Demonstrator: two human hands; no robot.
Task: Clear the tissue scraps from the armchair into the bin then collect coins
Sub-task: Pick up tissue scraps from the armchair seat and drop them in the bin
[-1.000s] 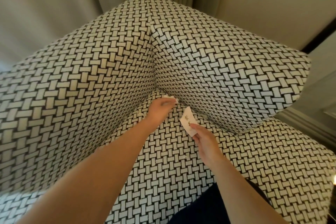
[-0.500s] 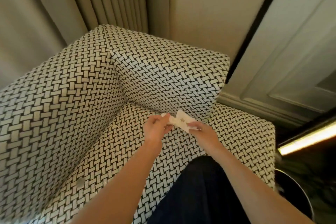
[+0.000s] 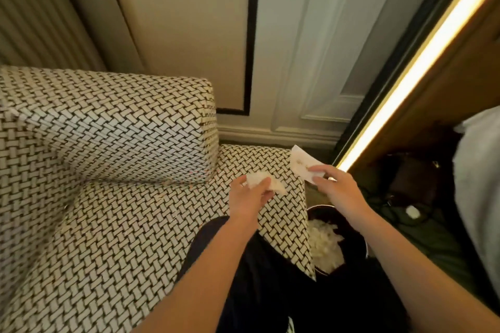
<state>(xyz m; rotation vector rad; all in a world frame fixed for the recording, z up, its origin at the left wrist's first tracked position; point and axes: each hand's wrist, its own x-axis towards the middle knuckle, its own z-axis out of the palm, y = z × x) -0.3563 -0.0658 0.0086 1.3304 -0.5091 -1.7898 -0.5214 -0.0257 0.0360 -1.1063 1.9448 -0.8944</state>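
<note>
Left hand: fingers curled round a crumpled white tissue scrap, over the right part of the black-and-white woven-pattern armchair seat. Right hand: fingers pinch a flat white paper scrap, past the seat's right edge, above the dark round bin. Bin is just right of the armchair, with loose white scraps inside.

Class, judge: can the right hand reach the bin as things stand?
Probably yes: the right hand, holding a tissue scrap, hovers close to the open bin, with nothing between them.
</note>
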